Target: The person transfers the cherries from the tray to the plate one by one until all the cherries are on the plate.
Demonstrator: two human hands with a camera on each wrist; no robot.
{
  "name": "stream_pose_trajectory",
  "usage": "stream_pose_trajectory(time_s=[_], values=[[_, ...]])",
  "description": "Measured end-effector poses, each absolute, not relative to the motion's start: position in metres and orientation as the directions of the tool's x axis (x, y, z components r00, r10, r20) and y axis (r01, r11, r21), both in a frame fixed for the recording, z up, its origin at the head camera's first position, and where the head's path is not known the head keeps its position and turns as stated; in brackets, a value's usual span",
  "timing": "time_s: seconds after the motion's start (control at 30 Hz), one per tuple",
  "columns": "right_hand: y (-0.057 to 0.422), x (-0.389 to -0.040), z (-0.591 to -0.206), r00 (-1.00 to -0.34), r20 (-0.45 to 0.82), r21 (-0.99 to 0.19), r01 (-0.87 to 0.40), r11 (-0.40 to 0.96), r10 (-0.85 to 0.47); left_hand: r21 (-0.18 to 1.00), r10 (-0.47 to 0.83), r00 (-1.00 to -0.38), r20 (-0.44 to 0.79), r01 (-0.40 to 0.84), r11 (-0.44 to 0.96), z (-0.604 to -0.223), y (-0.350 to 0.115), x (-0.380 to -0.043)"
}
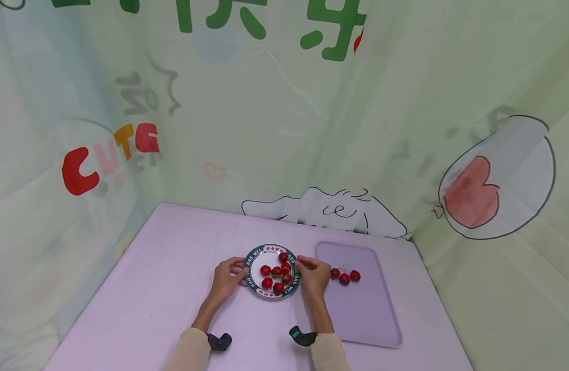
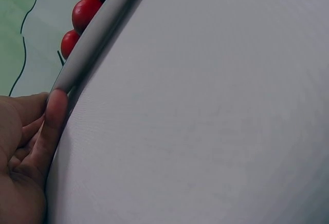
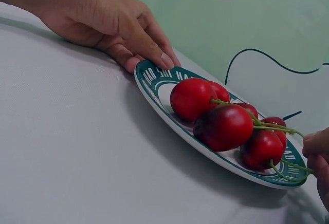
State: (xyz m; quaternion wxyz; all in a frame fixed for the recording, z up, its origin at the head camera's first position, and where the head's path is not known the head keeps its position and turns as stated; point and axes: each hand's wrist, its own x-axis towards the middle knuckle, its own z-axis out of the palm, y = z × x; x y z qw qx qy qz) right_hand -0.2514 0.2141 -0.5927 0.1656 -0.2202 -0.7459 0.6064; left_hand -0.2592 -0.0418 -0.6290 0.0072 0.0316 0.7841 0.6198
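A round white plate (image 1: 271, 297) with a dark green lettered rim lies between the two hands, holding several red cherries (image 1: 278, 288) with green stems. My left hand (image 1: 226, 278) grips the plate's left rim, thumb over the edge and fingers lower down. On the opposite rim, my right hand (image 1: 315, 275) pinches the edge, its fingertips close beside cherry stems (image 3: 288, 129). In the right wrist view a shadow lies beneath the plate's near edge. The left wrist view shows the left hand (image 2: 31, 147) at the plate's edge, with cherries (image 2: 86, 13) partly hidden beyond it.
A purple tray (image 1: 363, 319) stands right of the plate, under and beyond the right forearm. Three cherries (image 1: 344, 279) lie in its upper part. The pale table (image 1: 140, 288) meets a printed cloth backdrop (image 1: 275, 129) at the back and sides.
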Motion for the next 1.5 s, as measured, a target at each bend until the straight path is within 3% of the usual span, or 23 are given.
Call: stream_pose_trajectory(time_s=[0.2, 0.87, 1.27, 1.5], values=[[0.222, -0.249, -0.59, -0.831, 0.081, -0.956, 0.093, 0.28, 0.551, 0.971, 0.058, -0.998, 0.037, 0.049, 0.233, -0.624, -0.041, -0.256], [0.276, -0.23, -0.569, -0.747, 0.298, -0.941, -0.124, 0.316, 0.595, 0.975, 0.06, -0.998, 0.033, 0.046, 0.218, -0.629, -0.041, -0.258], [0.303, -0.229, -0.561, -0.73, 0.351, -0.879, -0.041, 0.475, 0.586, 0.97, 0.052, -0.998, 0.034, 0.046, 0.237, -0.634, -0.043, -0.26], [0.322, -0.234, -0.578, -0.727, 0.383, -0.835, -0.008, 0.55, 0.571, 0.972, 0.059, -0.997, 0.041, 0.053, 0.227, -0.633, -0.041, -0.26]])
